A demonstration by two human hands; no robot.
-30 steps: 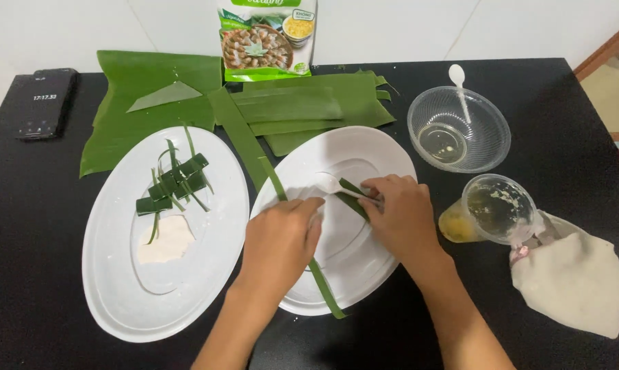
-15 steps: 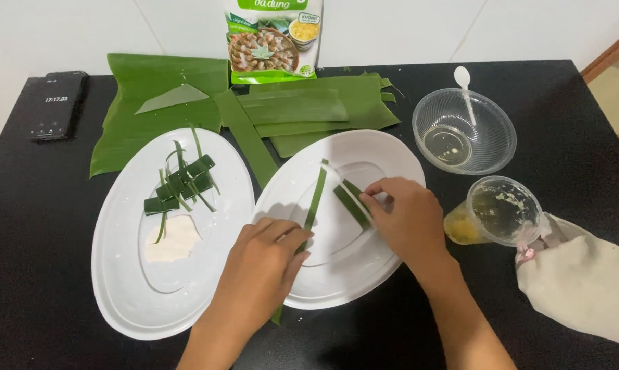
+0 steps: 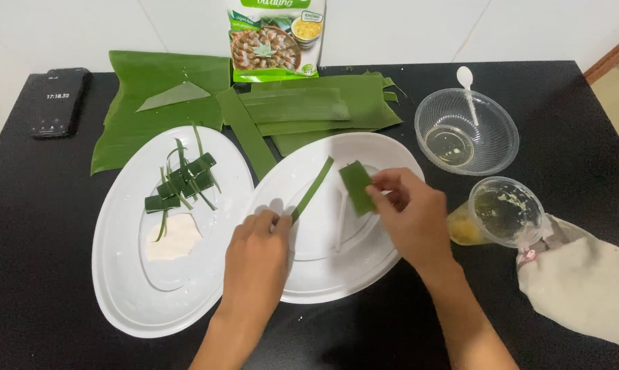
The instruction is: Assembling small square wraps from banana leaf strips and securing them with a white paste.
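Where the two hands meet over the right-hand white plate, the work in hand is a narrow green leaf strip and a small folded leaf parcel. The left hand is closed in a pinch on the lower end of the strip, which slants up and to the right across the plate; the right hand has its fingertips closed on the parcel just above the plate's middle, though how firmly is hard to tell from this angle.

Both pieces look very light, thin and pliant. The strip should bend easily but would likely tear or split along its grain if pulled hard, so it is best held near its end, flat between finger and thumb. The parcel probably holds something soft, so it wants a light grip on its folded edges, or the fold may spring open.

Left of this plate, a second white plate holds finished leaf parcels and a pale lump of dough. Beyond it lie broad banana leaves; to its right stand a clear bowl and a cup on the black bench.
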